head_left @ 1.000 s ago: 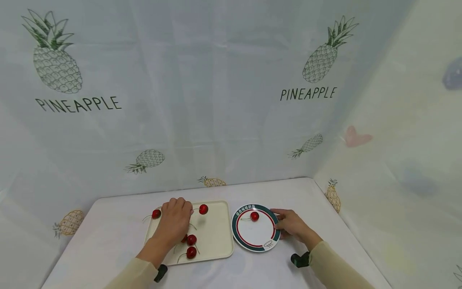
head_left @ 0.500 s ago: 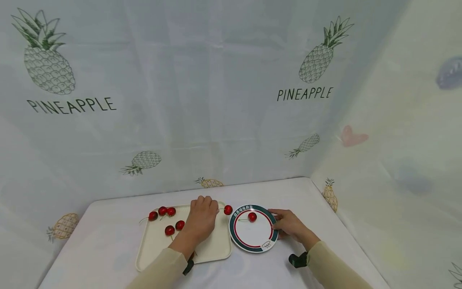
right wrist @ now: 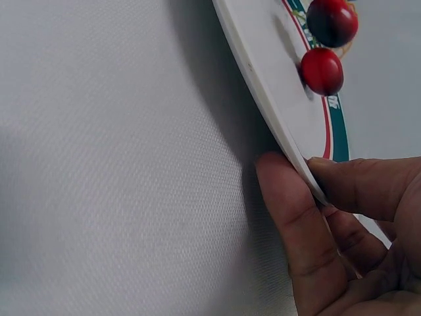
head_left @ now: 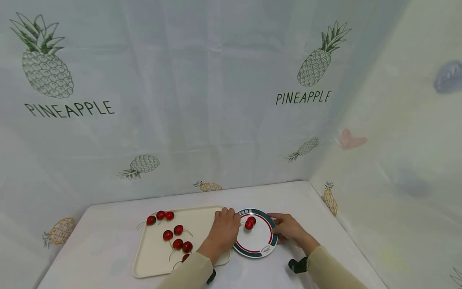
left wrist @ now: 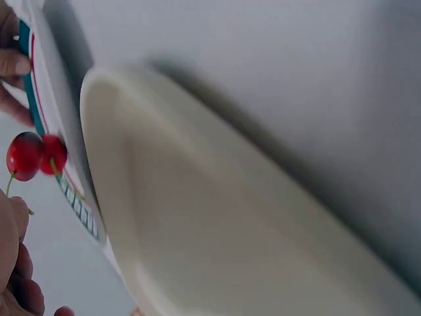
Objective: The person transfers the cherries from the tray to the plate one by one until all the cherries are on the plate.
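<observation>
My left hand (head_left: 225, 229) pinches a red cherry (left wrist: 25, 157) by its green stem, just above the near-left part of a round white plate (head_left: 254, 241) with a green and red rim. Another cherry (left wrist: 54, 155) lies on the plate, right behind the held one in the left wrist view. With thumb on top and a finger underneath, my right hand (right wrist: 355, 243) grips the plate's right edge. In the right wrist view that edge shows slightly raised over a shadow on the cloth.
Left of the plate lies a cream rectangular tray (head_left: 198, 218). Several stemmed cherries (head_left: 177, 244) are spread over its left half, one of them at the far-left corner. A white cloth covers the table, and a pineapple-print curtain (head_left: 180, 100) hangs behind.
My left hand has moved right from the tray to the plate, carrying the cherry by its stem. The right hand keeps its grip on the plate. The view has shifted slightly.
</observation>
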`<state>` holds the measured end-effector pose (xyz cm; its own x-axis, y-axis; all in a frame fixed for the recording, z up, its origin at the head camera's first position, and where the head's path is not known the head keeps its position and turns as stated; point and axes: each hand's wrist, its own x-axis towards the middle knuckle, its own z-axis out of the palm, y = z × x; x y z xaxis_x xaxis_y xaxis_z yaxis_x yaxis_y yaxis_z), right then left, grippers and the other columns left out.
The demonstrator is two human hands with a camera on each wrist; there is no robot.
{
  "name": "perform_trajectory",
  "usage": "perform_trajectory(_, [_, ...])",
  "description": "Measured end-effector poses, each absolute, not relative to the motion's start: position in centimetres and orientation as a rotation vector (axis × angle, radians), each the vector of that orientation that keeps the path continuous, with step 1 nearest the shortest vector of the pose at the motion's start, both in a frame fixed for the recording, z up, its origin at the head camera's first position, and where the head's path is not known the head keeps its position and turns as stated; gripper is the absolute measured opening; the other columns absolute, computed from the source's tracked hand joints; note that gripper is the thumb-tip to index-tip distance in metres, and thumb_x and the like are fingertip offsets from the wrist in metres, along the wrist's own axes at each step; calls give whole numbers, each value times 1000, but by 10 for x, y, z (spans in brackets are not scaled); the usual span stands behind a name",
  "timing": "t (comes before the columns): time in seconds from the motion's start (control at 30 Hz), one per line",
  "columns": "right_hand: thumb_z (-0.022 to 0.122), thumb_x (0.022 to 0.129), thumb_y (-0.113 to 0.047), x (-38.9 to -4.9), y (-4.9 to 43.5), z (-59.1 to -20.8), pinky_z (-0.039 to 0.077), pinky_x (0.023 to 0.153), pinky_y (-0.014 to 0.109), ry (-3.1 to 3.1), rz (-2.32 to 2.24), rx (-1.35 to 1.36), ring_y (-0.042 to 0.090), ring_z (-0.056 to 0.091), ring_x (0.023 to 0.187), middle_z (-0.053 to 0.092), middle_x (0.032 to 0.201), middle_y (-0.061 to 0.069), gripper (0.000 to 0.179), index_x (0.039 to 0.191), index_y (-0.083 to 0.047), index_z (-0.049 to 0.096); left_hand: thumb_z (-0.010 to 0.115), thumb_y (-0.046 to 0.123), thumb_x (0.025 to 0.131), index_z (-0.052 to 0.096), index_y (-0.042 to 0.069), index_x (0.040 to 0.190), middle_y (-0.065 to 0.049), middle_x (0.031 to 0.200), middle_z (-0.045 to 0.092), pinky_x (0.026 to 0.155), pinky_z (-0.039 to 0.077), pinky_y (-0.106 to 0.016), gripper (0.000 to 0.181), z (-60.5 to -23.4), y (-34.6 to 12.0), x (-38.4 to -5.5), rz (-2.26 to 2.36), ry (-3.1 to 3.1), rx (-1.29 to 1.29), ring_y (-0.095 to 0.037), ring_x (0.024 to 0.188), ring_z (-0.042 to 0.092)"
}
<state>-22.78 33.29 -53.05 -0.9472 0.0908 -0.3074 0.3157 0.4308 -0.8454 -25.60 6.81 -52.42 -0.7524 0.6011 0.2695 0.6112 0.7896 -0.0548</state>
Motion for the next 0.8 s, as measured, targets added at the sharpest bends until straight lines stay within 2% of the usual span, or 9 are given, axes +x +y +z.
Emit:
perform_trajectory(0.3, [74,87,6,-225,332,-533,60,63,37,2460,-1535,343,23,65,76,67,124,17,64,148,-9,60,68,35,103,65,9,126,-4,105,58,87,42,-38,35,-538,90,-254,-17,-2794,-904,-21,98,46])
perform_trajectory(0.63, [73,89,6,-224,331,-533,61,62,37,2465,-1542,335,23,67,74,67,126,20,64,150,-6,57,70,32,102,70,11,124,-4,104,61,86,43,-41,30,-544,102,-260,90,-2740,-851,-22,97,48])
perform_trajectory(0.8, [74,89,5,-226,330,-532,60,62,37,2480,-1521,348,23,67,74,67,128,21,64,150,-7,58,75,33,98,70,12,125,-5,106,62,87,44,-41,34,-544,103,-265,84,-2774,-800,-23,99,48])
